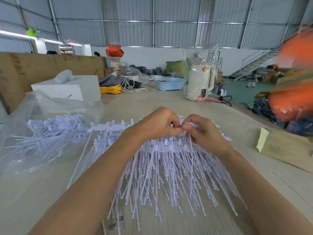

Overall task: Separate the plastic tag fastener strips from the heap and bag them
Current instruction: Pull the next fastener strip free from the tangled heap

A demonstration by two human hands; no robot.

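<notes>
Heap of white tag fastener strips sits mid-desk, dead ahead of the person: rigid runner bars stacked at the far edge, long thin tails fanning toward 6 o'clock.

Both hands work the top of the heap at 12. Left hand: fingers curled tight, pinching a runner bar. Right hand: fingers curled, thumb tip butted against the left thumb, pinching the same bar or the one next to it, can't tell which. One tail hangs down from under the right hand.

Clear bag lies at 9 o'clock from the heap, just beside it, already holding a layer of strips. Mouth position not readable.

Handling, my read:
- Very light, no load issue.
- Tails are thin, springy, slick plastic. They interleave and will drag neighbours along if pulled.
- Bars are the only stiff part. Take hold there with both hands, spaced apart, and lift straight up so the tails comb out.
- Don't pull by the tails: they'd likely bend, snap off or tangle.
</notes>
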